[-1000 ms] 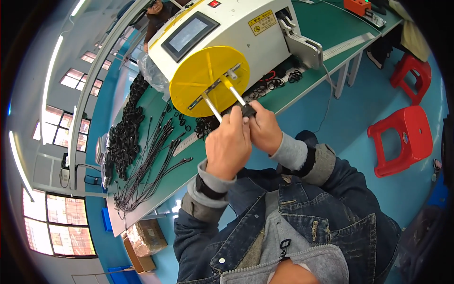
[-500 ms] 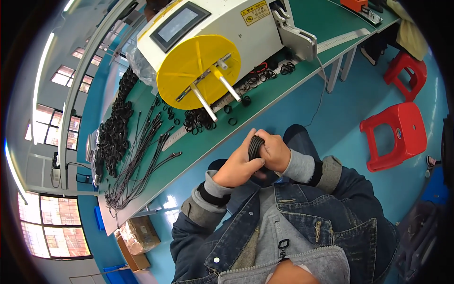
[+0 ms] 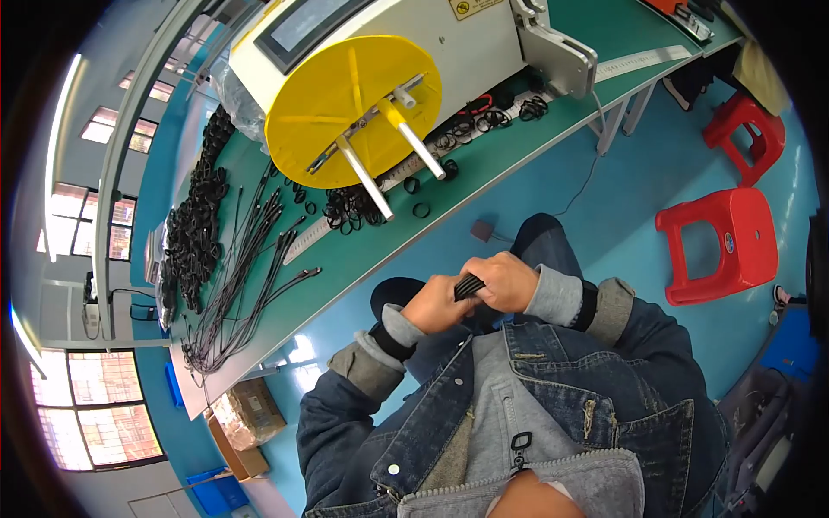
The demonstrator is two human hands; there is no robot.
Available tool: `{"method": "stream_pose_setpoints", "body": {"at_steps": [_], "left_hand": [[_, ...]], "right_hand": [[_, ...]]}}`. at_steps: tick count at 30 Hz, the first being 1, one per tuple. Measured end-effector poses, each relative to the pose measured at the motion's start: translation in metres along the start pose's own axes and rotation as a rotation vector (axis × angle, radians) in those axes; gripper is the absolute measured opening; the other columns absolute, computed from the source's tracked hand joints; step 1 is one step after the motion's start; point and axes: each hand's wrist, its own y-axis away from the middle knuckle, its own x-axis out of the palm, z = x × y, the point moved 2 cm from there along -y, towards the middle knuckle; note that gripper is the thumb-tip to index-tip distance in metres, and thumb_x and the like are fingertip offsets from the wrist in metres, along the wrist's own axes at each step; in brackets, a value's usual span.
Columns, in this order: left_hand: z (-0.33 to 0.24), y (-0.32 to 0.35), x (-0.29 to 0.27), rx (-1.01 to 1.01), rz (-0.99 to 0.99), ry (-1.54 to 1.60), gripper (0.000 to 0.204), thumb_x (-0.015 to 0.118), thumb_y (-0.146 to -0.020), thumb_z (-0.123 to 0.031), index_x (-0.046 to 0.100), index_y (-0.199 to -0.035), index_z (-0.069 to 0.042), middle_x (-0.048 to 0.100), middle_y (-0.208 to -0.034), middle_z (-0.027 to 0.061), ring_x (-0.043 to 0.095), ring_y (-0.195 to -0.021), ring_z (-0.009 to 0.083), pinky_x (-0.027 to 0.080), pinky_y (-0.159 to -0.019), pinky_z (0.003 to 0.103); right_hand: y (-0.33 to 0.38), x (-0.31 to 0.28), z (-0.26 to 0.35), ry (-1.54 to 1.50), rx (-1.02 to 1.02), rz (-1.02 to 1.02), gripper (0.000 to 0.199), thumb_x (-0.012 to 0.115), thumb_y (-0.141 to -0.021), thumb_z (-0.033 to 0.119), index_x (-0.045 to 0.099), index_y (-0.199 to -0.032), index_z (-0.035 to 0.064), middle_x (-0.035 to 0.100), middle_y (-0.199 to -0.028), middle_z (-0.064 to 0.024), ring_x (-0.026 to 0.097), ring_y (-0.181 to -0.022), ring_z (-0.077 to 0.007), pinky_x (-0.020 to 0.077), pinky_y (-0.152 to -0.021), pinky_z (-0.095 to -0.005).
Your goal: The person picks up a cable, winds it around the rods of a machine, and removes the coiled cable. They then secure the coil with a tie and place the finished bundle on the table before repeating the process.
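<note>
Gripping left hand [image 3: 434,304]: the left end of a black cable bundle [image 3: 467,287] is being clasped by it.
Right hand [image 3: 508,283]: the bundle's other end is being clamped by it, just beside the left.
Cable bundle: its ridged middle is being exposed between both hands, before a denim jacket [image 3: 553,380].
Yellow disc [image 3: 380,78]: it is being carried by a white machine [image 3: 484,60], its two metal rods [image 3: 366,180] being pointed toward the hands.
Green table [image 3: 345,259]: it is being partly covered by loose black cables [image 3: 250,276].
</note>
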Motion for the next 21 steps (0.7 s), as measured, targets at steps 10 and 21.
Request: {"method": "stream_pose_setpoints", "body": {"at_steps": [10,21], "left_hand": [[0.021,0.001,0.012,0.011,-0.035,0.397,0.016,0.063,-0.078,-0.016,0.055,-0.080,-0.003,0.051,-0.061,-0.0014,0.045,-0.049,0.0080,0.035,-0.044,0.022],[0.022,0.016,-0.014,0.112,-0.478,0.728,0.009,0.059,-0.081,-0.010,0.053,-0.083,-0.003,0.047,-0.061,-0.0011,0.041,-0.049,0.0071,0.033,-0.045,0.021]], "right_hand": [[-0.026,-0.011,-0.004,0.099,0.117,0.366,0.027,0.063,-0.070,0.016,0.051,-0.091,0.0033,0.058,-0.063,-0.0153,0.059,-0.059,-0.0313,0.0461,-0.054,-0.0413],[-0.096,0.000,-0.033,-0.316,0.325,-0.092,0.018,0.064,-0.079,0.018,0.059,-0.086,0.0024,0.047,-0.059,-0.0010,0.045,-0.049,-0.0136,0.0376,-0.046,-0.0276]]}}
